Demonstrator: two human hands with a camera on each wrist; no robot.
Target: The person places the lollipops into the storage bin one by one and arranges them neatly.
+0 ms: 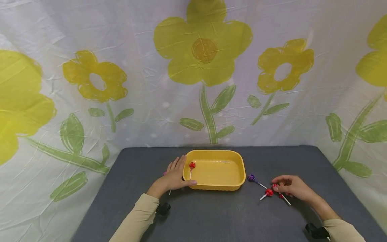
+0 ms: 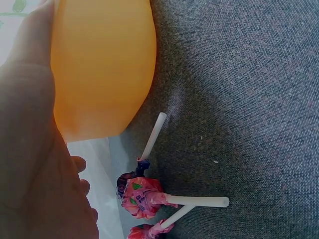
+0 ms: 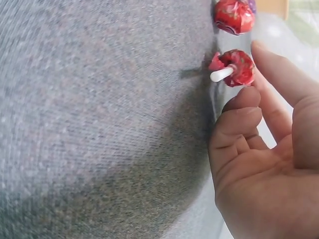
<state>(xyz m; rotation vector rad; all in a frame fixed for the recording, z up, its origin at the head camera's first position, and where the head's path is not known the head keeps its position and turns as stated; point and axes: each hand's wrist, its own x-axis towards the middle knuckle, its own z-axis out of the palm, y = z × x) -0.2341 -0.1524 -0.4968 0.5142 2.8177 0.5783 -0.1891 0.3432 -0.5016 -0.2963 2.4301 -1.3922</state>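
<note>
My left hand (image 1: 175, 176) lies along the left end of a yellow plastic tray (image 1: 223, 186), fingers straight and thumb over its front rim. In the left wrist view, that hand covers part of the tray wall (image 2: 102, 69). Inside the tray, a red lollipop (image 1: 192, 165) lies at the left. To the right, my right hand (image 1: 294, 188) pinches the head of a red lollipop (image 3: 241, 68) between thumb and forefinger, its white stick pointing back towards the wrist. Beside those fingers lie another red lollipop (image 1: 269, 192) and a purple one (image 1: 251, 177).
Left of the tray, mostly hidden by the left hand in the head view, lie a pink lollipop (image 2: 142, 198), a dark-wrapped one (image 2: 127, 183) and another reddish one (image 2: 142, 232). Everything stands on a dark grey cloth-covered table (image 1: 211, 215), with a flower-printed curtain (image 1: 145, 111) behind.
</note>
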